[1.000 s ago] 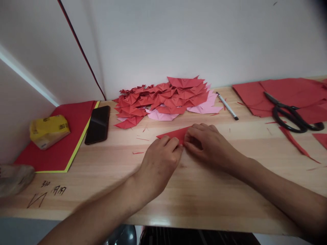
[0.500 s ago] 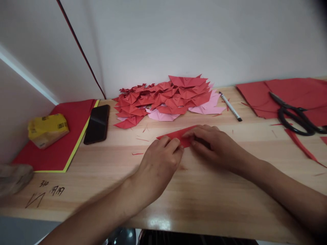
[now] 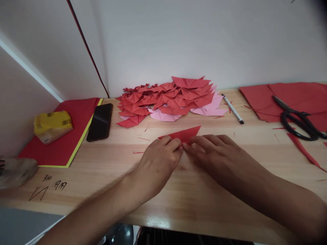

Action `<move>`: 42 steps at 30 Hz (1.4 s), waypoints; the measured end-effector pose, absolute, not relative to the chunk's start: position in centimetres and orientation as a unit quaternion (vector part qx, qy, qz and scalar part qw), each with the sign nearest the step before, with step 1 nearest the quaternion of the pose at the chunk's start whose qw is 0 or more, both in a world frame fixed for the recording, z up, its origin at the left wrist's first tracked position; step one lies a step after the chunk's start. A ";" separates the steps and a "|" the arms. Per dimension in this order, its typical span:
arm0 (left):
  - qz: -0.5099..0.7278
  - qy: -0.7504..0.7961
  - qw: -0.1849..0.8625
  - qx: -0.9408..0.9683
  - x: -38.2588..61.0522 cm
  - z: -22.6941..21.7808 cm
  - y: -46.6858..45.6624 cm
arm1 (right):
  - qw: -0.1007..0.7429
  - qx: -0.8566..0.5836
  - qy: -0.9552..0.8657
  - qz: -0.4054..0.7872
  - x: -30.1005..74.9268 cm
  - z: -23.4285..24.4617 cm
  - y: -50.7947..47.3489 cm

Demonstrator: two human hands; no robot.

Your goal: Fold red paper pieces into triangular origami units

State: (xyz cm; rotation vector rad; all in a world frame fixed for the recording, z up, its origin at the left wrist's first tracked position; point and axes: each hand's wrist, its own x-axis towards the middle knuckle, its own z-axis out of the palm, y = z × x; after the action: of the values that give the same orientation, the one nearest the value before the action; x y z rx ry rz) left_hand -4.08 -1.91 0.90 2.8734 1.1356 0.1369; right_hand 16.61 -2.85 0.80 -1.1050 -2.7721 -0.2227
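A folded red paper triangle (image 3: 185, 133) lies flat on the wooden table (image 3: 194, 190), in the middle. My left hand (image 3: 157, 163) presses its fingertips down on the near left part of the triangle, fingers curled. My right hand (image 3: 217, 154) has its fingers pressed on the near right part of the same paper, touching the left fingertips. Behind them lies a heap of folded red and pink paper pieces (image 3: 171, 100).
A black phone (image 3: 100, 121) lies left of the heap, beside a red sheet stack (image 3: 63, 136) bearing a yellow tissue pack (image 3: 53, 125). A pen (image 3: 232, 108) lies right of the heap. Black scissors (image 3: 297, 119) rest on red sheets (image 3: 263, 98) at far right. Paper slivers litter the table.
My right hand has slid back toward me along the paper, uncovering the triangle's right tip. The left hand has stayed put. The camera shifted slightly.
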 end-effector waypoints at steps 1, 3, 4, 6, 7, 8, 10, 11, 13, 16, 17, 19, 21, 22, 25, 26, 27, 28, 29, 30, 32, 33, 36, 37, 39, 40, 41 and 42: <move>0.044 0.364 0.024 0.930 -4.1 1.0 -1.9 | 0.075 -0.367 -0.924 -0.078 16.5 0.9 -2.9; 0.048 0.362 0.021 0.931 -4.2 1.1 -1.8 | 0.077 -0.368 -0.923 -0.080 16.5 1.1 -2.8; 0.049 0.362 0.021 0.931 -4.2 1.1 -1.8 | 0.080 -0.369 -0.923 -0.079 16.6 1.1 -2.7; 0.055 0.364 0.027 0.930 -4.2 1.1 -1.7 | 0.080 -0.369 -0.923 -0.073 16.9 1.1 -2.5; 0.058 0.364 0.032 0.929 -4.3 1.1 -1.7 | 0.078 -0.368 -0.924 -0.070 17.1 1.0 -2.5; 0.064 0.364 0.036 0.929 -4.3 1.1 -1.6 | 0.074 -0.367 -0.925 -0.067 17.2 0.9 -2.4; 0.074 0.363 0.042 0.928 -4.4 0.9 -1.6 | 0.066 -0.368 -0.925 -0.064 17.4 0.8 -2.5; 0.077 0.360 0.043 0.929 -4.4 0.9 -1.6 | 0.064 -0.370 -0.925 -0.067 17.3 0.7 -2.5; 0.079 0.353 0.043 0.931 -4.5 0.8 -1.6 | 0.062 -0.373 -0.922 -0.080 17.1 0.7 -2.8; 0.081 0.349 0.039 0.933 -4.5 0.9 -1.6 | 0.061 -0.373 -0.920 -0.102 16.5 0.9 -3.2; 0.081 0.350 0.038 0.932 -4.5 0.9 -1.6 | 0.061 -0.376 -0.918 -0.107 16.4 1.0 -3.4; 0.082 0.353 0.034 0.932 -4.5 0.9 -1.7 | 0.059 -0.381 -0.915 -0.115 16.1 1.2 -3.5; 0.083 0.357 0.034 0.930 -4.4 1.0 -1.7 | 0.057 -0.380 -0.916 -0.119 16.1 1.4 -3.4; 0.085 0.360 0.036 0.928 -4.4 1.1 -1.7 | 0.058 -0.377 -0.917 -0.118 16.1 1.4 -3.4; 0.106 0.371 0.058 0.921 -4.3 1.0 -1.5 | 0.066 -0.380 -0.917 -0.098 16.2 1.5 -3.0; 0.118 0.375 0.069 0.917 -4.3 0.9 -1.5 | 0.074 -0.386 -0.916 -0.087 16.2 1.5 -2.8; 0.132 0.381 0.081 0.912 -4.3 0.8 -1.3 | 0.086 -0.391 -0.913 -0.074 16.3 1.4 -2.7; 0.146 0.389 0.092 0.905 -4.3 0.6 -1.2 | 0.101 -0.394 -0.911 -0.061 16.3 1.3 -2.5; 0.160 0.398 0.102 0.897 -4.3 0.4 -1.0 | 0.117 -0.397 -0.909 -0.048 16.3 1.1 -2.3; 0.175 0.407 0.110 0.890 -4.3 0.2 -0.8 | 0.133 -0.398 -0.907 -0.035 16.4 1.0 -2.1; 0.199 0.417 0.122 0.879 -4.4 -0.3 -0.4 | 0.156 -0.401 -0.903 -0.007 16.5 0.7 -1.7; 0.206 0.417 0.126 0.876 -4.4 -0.4 -0.2 | 0.164 -0.402 -0.901 0.006 16.6 0.5 -1.5; 0.219 0.402 0.112 0.882 -4.4 -0.8 0.0 | 0.180 -0.404 -0.896 0.029 16.8 -0.2 -0.9; 0.224 0.394 0.100 0.886 -4.3 -0.9 0.1 | 0.187 -0.404 -0.895 0.032 16.9 -0.4 -0.7; 0.235 0.381 0.073 0.891 -4.3 -1.0 0.1 | 0.202 -0.405 -0.891 0.034 17.0 -0.9 -0.4; 0.240 0.375 0.064 0.893 -4.4 -1.1 0.1 | 0.208 -0.407 -0.889 0.037 17.0 -1.1 -0.3; 0.245 0.373 0.060 0.893 -4.4 -1.1 0.1 | 0.215 -0.409 -0.886 0.040 16.9 -1.2 -0.3; 0.250 0.375 0.062 0.891 -4.4 -1.2 0.2 | 0.221 -0.412 -0.883 0.047 16.9 -1.3 -0.2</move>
State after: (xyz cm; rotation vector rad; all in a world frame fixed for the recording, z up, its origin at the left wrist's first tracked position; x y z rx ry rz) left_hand -4.39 0.16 -1.19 2.6919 1.1328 0.7553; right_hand 16.91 -0.20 -1.28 -1.1379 -2.4406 0.1312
